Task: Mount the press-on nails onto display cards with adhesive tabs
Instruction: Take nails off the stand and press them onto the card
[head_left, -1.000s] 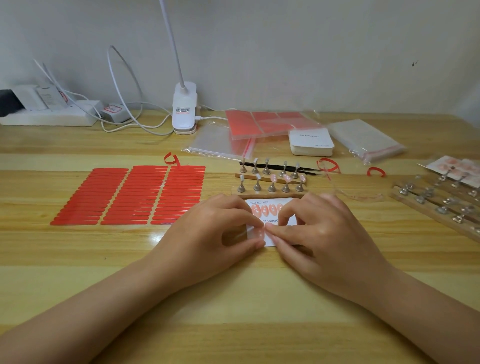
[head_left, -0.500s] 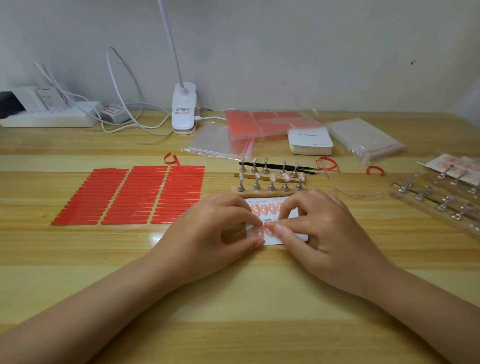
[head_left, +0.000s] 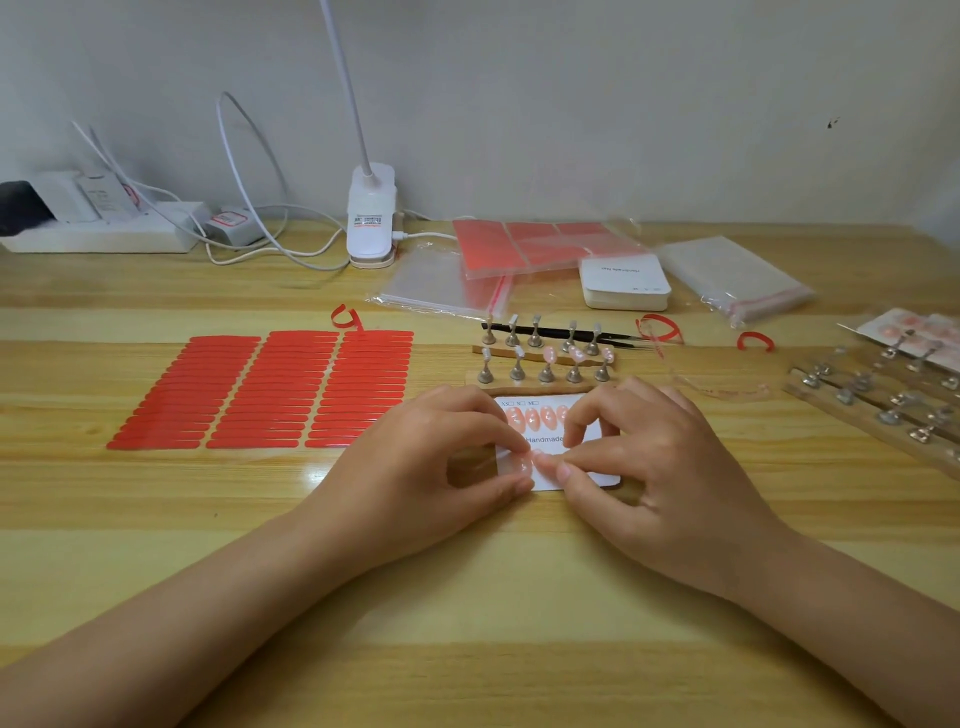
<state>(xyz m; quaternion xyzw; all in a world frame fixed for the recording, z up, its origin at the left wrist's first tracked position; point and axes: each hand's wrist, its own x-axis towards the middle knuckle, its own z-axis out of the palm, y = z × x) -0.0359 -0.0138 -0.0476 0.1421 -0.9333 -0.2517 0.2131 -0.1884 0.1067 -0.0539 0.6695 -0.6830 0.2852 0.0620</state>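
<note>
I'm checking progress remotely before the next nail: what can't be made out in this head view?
- Lower row of the display card: fingers of the left hand and right hand cover it.
- Whether an adhesive tab sits under the nail being pressed: hidden.
- Racks at right: cut off by the edge.

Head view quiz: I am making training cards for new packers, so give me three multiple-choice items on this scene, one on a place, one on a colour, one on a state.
1. Where do the adhesive tab sheets lie relative to the display card?
A. left of it
B. right of it
C. under it

2. What colour are the tab sheets?
A. blue
B. red
C. green

3. What are the left hand and right hand doing?
A. resting away from the card
B. working on the card's lower row
C. lifting the lamp

Answers: 1 A, the sheets lie flat left of the card. 2 B, every strip is red. 3 B, the fingertips of both meet on the card's lower row.
</note>
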